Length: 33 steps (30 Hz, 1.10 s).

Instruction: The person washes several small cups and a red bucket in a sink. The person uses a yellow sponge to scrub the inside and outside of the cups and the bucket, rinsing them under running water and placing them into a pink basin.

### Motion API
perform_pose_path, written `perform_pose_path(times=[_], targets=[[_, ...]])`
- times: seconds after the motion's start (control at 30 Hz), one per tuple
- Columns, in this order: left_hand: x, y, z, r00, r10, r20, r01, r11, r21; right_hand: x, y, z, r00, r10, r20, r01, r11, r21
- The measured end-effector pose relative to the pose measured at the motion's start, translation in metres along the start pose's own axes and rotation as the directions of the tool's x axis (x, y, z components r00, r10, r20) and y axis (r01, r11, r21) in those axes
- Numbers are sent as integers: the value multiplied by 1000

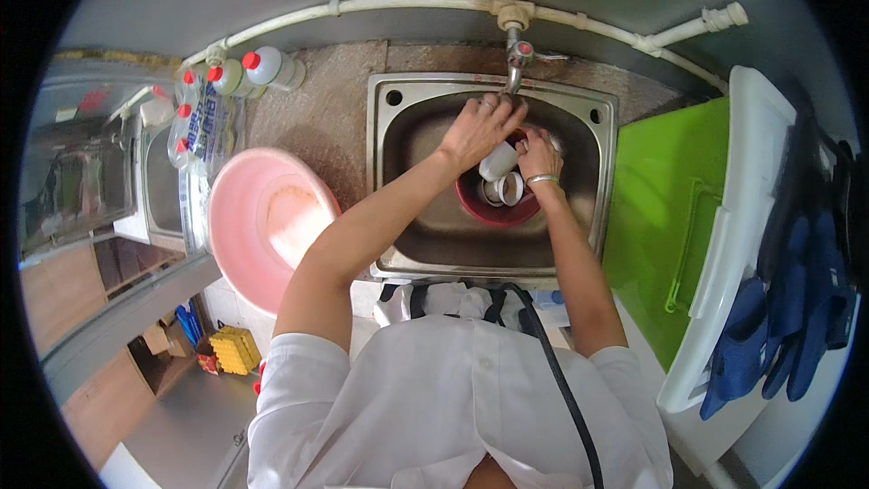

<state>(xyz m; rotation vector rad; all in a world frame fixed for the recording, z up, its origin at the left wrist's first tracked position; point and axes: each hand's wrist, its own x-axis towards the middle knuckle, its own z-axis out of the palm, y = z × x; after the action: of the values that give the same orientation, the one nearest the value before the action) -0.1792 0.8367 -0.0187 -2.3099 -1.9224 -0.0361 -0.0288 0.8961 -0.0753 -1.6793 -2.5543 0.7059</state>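
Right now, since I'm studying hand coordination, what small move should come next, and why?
Perhaps ease the bare left hand down toward the white, rounded container: the hand is close to the silver metal tap, while the container shows over the round red basin, close by the bare right hand, whose grip on it is unclear.

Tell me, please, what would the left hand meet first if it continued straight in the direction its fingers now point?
Most likely the metal tap, just beyond the fingertips of the left hand; from this overhead view, I cannot tell the height between them.
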Motion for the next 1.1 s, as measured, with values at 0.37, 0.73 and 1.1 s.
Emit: perform_pose_path(times=[0.37,0.73,1.1], targets=[[-195,-32,-75,357,-924,139,353,-4,-936,-22,13,39,998,-54,36,56,996,-73],[-405,-85,50,-19,-984,176,522,-160,-838,-31,-1,5,949,-310,48,305,947,98],[-394,-79,36,31,-962,272,606,-198,-770,-5,-41,-74,712,-643,-283,651,755,-78]])
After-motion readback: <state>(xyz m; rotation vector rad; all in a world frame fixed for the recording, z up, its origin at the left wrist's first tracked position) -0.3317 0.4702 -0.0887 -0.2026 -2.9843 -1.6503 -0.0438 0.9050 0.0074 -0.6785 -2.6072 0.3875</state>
